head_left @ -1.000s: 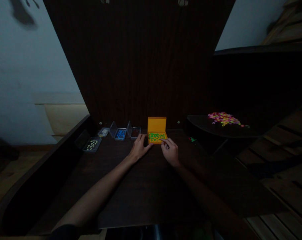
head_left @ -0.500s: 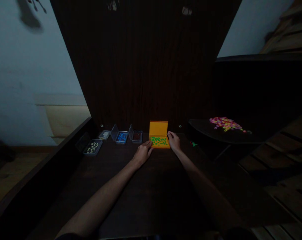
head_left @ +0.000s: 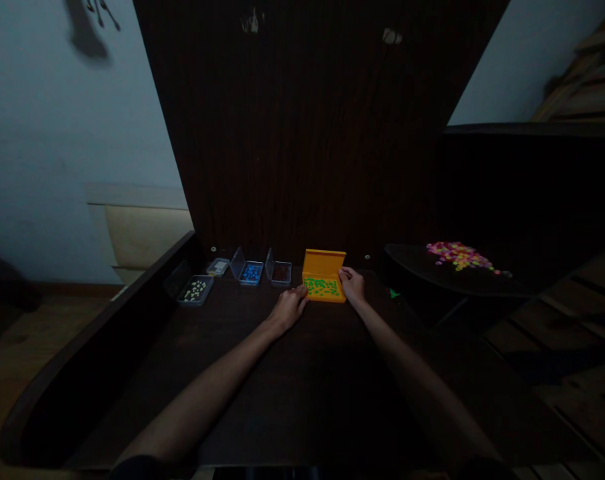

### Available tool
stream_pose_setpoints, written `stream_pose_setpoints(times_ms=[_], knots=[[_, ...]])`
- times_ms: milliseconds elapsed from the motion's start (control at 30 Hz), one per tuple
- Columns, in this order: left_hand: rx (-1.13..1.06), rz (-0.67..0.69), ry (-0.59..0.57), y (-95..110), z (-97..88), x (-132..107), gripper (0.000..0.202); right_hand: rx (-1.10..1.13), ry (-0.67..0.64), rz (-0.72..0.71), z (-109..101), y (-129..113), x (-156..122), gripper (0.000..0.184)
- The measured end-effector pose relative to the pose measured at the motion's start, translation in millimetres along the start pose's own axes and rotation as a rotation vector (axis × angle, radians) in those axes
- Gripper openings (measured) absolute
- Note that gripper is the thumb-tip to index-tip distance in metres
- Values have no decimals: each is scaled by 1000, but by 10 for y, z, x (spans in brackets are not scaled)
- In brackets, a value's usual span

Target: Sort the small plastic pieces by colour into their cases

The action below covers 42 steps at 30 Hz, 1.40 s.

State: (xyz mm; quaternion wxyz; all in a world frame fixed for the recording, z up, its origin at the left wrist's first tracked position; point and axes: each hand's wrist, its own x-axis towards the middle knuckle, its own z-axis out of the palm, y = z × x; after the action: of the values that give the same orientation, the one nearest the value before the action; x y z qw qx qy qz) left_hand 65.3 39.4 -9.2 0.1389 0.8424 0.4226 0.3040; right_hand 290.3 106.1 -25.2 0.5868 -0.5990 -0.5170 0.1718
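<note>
An orange box with its lid half raised sits at the far middle of the dark table. It holds several small green pieces. My left hand rests on the table with its fingertips against the box's left front corner, fingers loosely curled. My right hand grips the box's right side, with fingers at the lid's edge.
Left of the orange box stand three clear open boxes: one with dark pieces, one with blue pieces, one with white pieces. A small clear box lies behind. A pile of pink and yellow pieces lies on a dark side shelf at right.
My right hand went from the box's front edge to its right side. The orange lid has tipped forward from upright. The view has shifted a little to the left.
</note>
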Motion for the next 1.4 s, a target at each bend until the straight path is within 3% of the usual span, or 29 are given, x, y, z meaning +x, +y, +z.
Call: stream_pose_setpoints(times_ms=[267, 467, 600, 967, 1200, 1400], knots=[[-209, -132, 4, 171, -317, -336, 59, 79, -81, -30, -197, -152, -356, 37], [-214, -294, -121, 247, -615, -643, 81, 217, -196, 33, -287, -316, -678, 44], [-267, -269, -174, 192, -730, -805, 88, 278, -262, 44, -301, -385, -800, 44], [-215, -236, -114, 46, -730, -904, 95, 229, -371, -8, -273, -337, -805, 44], [-184, -162, -77, -24, -735, -916, 97, 100, -526, -166, -399, -336, -738, 32], [-142, -39, -63, -26, -729, -912, 86, 69, -640, -281, -480, -352, -710, 27]])
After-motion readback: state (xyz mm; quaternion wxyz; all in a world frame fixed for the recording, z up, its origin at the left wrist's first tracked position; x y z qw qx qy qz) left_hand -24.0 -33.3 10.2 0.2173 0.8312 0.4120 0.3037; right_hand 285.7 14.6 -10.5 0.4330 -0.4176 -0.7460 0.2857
